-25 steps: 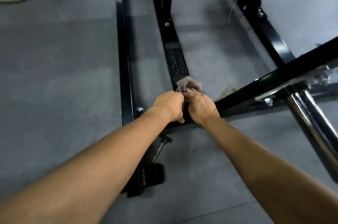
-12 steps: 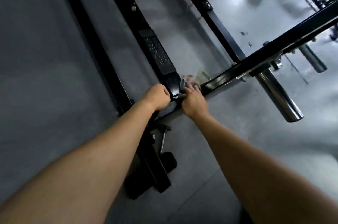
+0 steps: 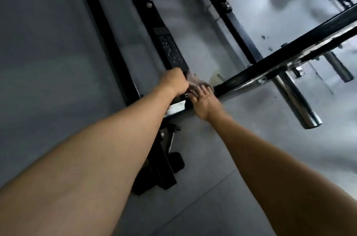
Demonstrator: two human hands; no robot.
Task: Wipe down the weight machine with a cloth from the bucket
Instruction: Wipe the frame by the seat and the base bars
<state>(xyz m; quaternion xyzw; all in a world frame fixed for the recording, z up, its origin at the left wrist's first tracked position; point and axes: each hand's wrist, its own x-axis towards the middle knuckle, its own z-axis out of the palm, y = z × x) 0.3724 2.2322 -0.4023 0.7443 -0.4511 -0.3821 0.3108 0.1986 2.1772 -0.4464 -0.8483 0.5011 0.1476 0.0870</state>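
Grey rubber gym floor [image 3: 48, 62] fills most of the head view, dull on the left and glossy with reflected light at the upper right. Across it lies the black steel base of the weight machine [image 3: 111, 46], with 2 long rails running away from the person. 1 cross-beam [image 3: 270, 62] comes in from the right to meet the middle rail [image 3: 170, 50], which carries a raised lettered plate. A chrome weight peg [image 3: 297, 100] juts from that beam toward the camera.

Both bare arms reach to the joint of beam and rail. The left hand [image 3: 173, 83] is balled against the rail's edge. Its grip is curled tight, but motion blur hides whether it has the cloth's corner, the rail or nothing. The right hand [image 3: 204, 100] lies just beside it, fingers stretched forward and grip unclenched, flat on top of the cloth [image 3: 197, 81]. The cloth is a small, pale, crumpled rag, blurred, lying on the rail at the joint between the 2 hands. No bucket is in view.

The cloth looks light and limp, likely to bunch and skid under a palm. It is probably best gathered into a wad under flat fingers rather than pinched by 1 edge. The frame looks heavy and rigid enough to take firm pressure. Its painted steel should wipe smoothly, though bolts and the plate's edges could snag the fabric.
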